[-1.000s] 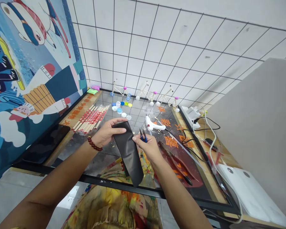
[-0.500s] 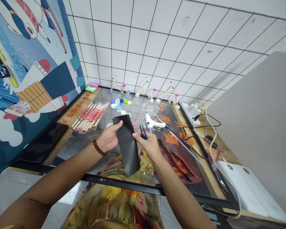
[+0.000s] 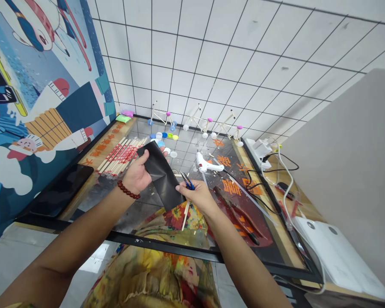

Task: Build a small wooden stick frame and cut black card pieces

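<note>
A black sheet (image 3: pixel 163 175), smooth and slightly creased, is held up over the near part of the table. My left hand (image 3: pixel 137 173) grips its upper left edge, thumb on the face and fingers behind. At the sheet's lower right edge, my right hand (image 3: pixel 197 194) pinches it between thumb and finger. Small blue-handled scissors (image 3: pixel 188 183) are tucked in that same hand, their pointed blades sticking up. Below the sheet, a few thin wooden sticks (image 3: pixel 186 216) lie on the table. Just beyond my right hand rests a white glue gun (image 3: pixel 210 164).
Wrapped chopsticks (image 3: pixel 122 156) lie at the left, near a dark tablet-like slab (image 3: pixel 62 190). Bottle caps (image 3: pixel 162 136) and several stick models (image 3: pixel 195 117) stand at the back. Red-handled pliers (image 3: pixel 239 216), cables (image 3: pixel 284 171) and a power strip (image 3: pixel 256 149) are at the right.
The black sheet has tilted and turned, its top swinging left and its lower end rising. My left hand moved slightly left with it, uncovering the wooden sticks.
</note>
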The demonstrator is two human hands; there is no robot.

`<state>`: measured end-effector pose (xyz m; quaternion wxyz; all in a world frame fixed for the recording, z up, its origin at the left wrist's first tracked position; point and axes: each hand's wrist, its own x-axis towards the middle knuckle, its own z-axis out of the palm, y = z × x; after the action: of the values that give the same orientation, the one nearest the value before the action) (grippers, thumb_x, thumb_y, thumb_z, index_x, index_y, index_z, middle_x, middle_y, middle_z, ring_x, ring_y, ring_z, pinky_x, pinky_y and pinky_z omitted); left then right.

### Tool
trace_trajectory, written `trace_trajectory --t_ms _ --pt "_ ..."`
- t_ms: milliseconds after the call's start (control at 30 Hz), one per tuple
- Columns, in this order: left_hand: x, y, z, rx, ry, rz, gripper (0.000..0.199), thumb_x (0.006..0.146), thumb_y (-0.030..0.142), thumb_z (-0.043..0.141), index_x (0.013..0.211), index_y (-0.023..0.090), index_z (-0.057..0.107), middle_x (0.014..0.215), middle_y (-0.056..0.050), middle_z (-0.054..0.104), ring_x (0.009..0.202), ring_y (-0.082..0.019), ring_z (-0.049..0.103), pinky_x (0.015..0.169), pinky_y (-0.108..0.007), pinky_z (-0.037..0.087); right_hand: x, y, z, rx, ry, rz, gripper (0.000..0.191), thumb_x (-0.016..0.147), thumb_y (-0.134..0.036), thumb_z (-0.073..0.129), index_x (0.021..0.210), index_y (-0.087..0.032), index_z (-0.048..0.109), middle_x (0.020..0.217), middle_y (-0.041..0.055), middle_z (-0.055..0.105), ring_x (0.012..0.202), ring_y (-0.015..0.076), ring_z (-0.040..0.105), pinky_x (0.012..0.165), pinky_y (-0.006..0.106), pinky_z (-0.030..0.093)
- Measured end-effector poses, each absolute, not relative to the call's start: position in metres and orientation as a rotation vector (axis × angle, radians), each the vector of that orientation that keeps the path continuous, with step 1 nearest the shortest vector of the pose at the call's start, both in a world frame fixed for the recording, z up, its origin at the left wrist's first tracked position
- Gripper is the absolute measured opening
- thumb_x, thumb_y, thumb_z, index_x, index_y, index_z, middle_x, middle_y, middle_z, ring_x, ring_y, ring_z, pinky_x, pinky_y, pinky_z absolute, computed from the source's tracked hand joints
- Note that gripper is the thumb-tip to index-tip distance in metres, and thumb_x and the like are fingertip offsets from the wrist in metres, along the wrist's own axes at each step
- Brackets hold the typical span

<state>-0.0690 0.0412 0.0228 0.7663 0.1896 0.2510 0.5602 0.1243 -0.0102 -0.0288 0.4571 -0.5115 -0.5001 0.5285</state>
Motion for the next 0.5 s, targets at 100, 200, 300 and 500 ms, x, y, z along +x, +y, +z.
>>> trace_trajectory --t_ms 100,200,300,500 --pt "-0.0755 0.0456 0.0275 0.404 0.559 1.28 0.038 0.099 0.03 0.042 0.128 0.014 0.059 0.113 -0.012 0.072 0.108 -0.024 0.067 0.099 -0.044 0.051 0.127 -0.0094 -0.0275 -1.26 -1.251 1.303 0.031 0.062 -0.043 0.081 0.062 -0.016 0.063 0.059 -0.004 0.053 0.057 0.0094 0.043 0.059 0.025 0.035" --pt "-0.0783 0.0467 0.0299 0.403 0.583 1.275 0.041 0.099 0.033 0.041 0.127 0.011 0.06 0.112 -0.014 0.072 0.108 -0.025 0.066 0.1 -0.044 0.051 0.1282 -0.0084 -0.0253 -1.25 -1.226 1.292 0.033 0.063 -0.046 0.08 0.066 -0.017 0.066 0.06 -0.0038 0.056 0.058 0.0101 0.046 0.06 0.025 0.037" --pt "-0.0785 0.0476 0.029 0.406 0.586 1.274 0.042 0.099 0.033 0.04 0.126 0.009 0.06 0.111 -0.015 0.072 0.11 -0.025 0.066 0.101 -0.043 0.05 0.1285 -0.0075 -0.025 -1.252 -1.151 1.299 0.037 0.061 -0.05 0.08 0.068 -0.017 0.065 0.059 -0.004 0.056 0.056 0.0098 0.047 0.058 0.025 0.039" --pt "-0.0767 0.0509 0.0269 0.378 0.581 1.332 0.039 0.1 0.029 0.039 0.125 0.007 0.06 0.113 -0.015 0.072 0.113 -0.023 0.065 0.104 -0.04 0.048 0.1251 -0.0062 -0.0252 -1.253 -1.043 1.343 0.043 0.054 -0.054 0.082 0.068 -0.019 0.061 0.054 -0.0054 0.053 0.046 0.0098 0.048 0.05 0.026 0.044"
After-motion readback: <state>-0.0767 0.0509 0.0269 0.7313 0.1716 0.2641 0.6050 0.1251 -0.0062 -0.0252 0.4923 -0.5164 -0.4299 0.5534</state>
